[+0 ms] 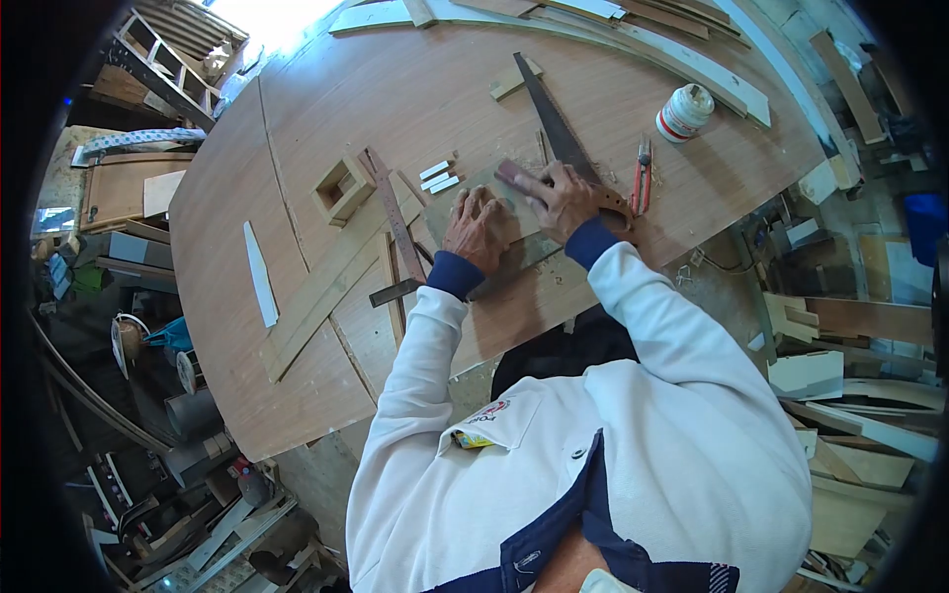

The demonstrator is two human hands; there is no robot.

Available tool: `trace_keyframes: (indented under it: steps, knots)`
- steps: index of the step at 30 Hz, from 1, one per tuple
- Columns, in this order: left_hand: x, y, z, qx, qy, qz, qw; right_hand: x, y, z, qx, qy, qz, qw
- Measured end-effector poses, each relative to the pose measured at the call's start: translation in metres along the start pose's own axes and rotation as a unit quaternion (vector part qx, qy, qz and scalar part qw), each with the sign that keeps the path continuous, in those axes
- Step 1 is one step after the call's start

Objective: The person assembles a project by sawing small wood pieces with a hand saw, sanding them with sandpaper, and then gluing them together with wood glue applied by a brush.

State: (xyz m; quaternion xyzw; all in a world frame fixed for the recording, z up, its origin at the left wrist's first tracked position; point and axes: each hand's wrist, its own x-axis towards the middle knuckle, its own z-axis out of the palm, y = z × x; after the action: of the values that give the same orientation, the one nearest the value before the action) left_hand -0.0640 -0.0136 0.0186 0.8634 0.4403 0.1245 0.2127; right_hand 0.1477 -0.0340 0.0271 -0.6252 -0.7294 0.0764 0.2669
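Note:
My left hand (476,231) is closed, its bent fingers pressed together against a flat board (524,253) near the table's front edge. Whatever may be under those fingertips is hidden. Just to the right, my right hand (567,203) grips a reddish-brown piece that looks like folded sandpaper (511,175), above the same board. A handsaw (556,117) lies beside that hand, blade pointing away and brown handle (615,206) by the wrist. Several small white strips (438,177) rest left of the board, close to my left hand.
On the table (217,257) lie a try square (395,222), an open wooden box frame (343,191), long wood strips (326,296) and a white sliver (260,274). Red-handled pliers (643,176) and a white jar (684,113) stand right. Boards (633,44) line the far edge.

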Motion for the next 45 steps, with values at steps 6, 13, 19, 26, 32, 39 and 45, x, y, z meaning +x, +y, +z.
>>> trace_keyframes:
  steps: [6, 13, 19, 26, 32, 39, 45]
  knots:
    - [-0.007, 0.008, -0.016, 0.067, -0.032, 0.007, 0.997, 0.009, 0.022, -0.012, -0.021, 0.037, 0.143, 0.989]
    - [-0.034, 0.034, 0.012, 0.079, 0.046, -0.048, 0.995, -0.016, 0.003, -0.005, 0.057, 0.061, 0.06, 0.995]
    - [-0.042, 0.026, 0.029, 0.071, 0.067, -0.046, 0.994, -0.03, -0.026, 0.009, -0.017, 0.009, 0.017, 1.0]
    - [-0.042, 0.027, 0.027, 0.078, 0.049, -0.052, 0.994, -0.035, -0.028, 0.029, 0.003, 0.023, 0.002, 1.0]
    - [-0.042, 0.024, 0.029, 0.094, 0.057, -0.041, 0.993, -0.007, -0.029, 0.022, -0.003, 0.0, 0.046, 0.999]
    - [-0.043, 0.023, 0.031, 0.09, 0.042, -0.055, 0.994, -0.015, -0.016, 0.028, -0.026, 0.034, 0.035, 0.998]
    - [-0.035, 0.025, 0.024, 0.077, 0.043, -0.051, 0.995, 0.01, 0.042, -0.007, -0.027, 0.092, 0.175, 0.98]
